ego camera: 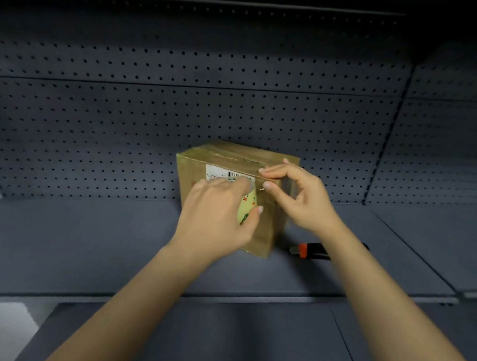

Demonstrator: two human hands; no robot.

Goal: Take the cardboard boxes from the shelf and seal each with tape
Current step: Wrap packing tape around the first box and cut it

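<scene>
A brown cardboard box (227,157) with a white barcode label stands on the grey shelf (89,232), strips of clear tape glinting across its top. My left hand (216,212) grips a roll of tape (247,207) with a pale yellow printed core against the box's front face. My right hand (300,196) is at the box's upper right front corner, index finger lying along the top edge and thumb on the front face, apparently holding the tape end down. The tape strip itself is hard to make out.
A utility knife (311,250) with a black body and orange slider lies on the shelf just right of the box, partly under my right forearm. A perforated grey back panel (180,107) rises behind. A lower shelf (194,339) sits below the front edge.
</scene>
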